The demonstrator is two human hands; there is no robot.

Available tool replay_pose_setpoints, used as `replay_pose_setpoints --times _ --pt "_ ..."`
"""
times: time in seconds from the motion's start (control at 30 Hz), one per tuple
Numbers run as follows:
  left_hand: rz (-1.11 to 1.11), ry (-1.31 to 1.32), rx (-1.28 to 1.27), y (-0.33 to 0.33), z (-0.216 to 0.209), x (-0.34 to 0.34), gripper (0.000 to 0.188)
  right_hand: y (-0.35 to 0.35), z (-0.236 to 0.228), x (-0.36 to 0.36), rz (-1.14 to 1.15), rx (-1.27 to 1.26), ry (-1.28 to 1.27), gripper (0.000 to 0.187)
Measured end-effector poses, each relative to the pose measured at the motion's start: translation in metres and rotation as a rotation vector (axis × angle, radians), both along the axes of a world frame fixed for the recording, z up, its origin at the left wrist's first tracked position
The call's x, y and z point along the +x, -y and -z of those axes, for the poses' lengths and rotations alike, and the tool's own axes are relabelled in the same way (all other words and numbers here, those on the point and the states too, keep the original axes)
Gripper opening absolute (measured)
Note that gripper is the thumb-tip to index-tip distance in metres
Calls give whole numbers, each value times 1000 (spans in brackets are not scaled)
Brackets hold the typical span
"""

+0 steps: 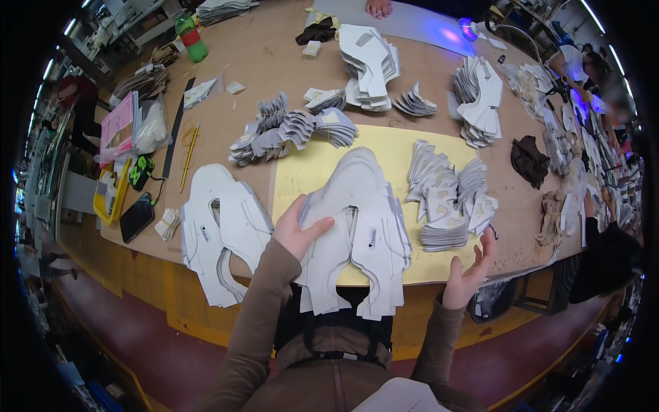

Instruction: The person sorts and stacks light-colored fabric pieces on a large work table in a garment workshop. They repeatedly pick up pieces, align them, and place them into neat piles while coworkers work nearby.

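A stack of white shoe upper pieces (351,180) lies in front of me, its split ends hanging over the table's near edge. My left hand (299,230) grips its left side, thumb across the top piece and fingers partly hidden at the edge. To the right, my right hand (469,273) is raised at the table edge, fingers apart and slightly curled, holding nothing. Just beyond it are piles of small grey-white cut pieces (443,235) on a yellow sheet (294,187). Left of my left hand lies another stack of upper pieces (211,184).
Bundles of small pieces (296,129) and taller white stacks (371,62) stand farther back. At left are a phone (137,218), a yellow pencil (190,156), a yellow basket (121,192) and a green bottle (192,40). Dark cloth (529,161) lies right. Another person's hand (378,8) rests at the far edge.
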State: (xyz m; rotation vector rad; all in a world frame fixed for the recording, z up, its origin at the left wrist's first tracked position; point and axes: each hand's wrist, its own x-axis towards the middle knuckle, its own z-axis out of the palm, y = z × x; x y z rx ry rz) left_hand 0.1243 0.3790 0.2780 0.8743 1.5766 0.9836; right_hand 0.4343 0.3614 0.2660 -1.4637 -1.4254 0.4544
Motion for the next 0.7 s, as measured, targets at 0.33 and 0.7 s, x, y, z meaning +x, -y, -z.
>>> replay_pose_setpoints --times 0.33,0.7 --pt "254 430 442 37 -107 -11 38 -23 -71 -68 -716 -362 -827 88" --pt "355 -5 450 27 -77 16 50 -45 -167 -103 -544 68 -352 38"
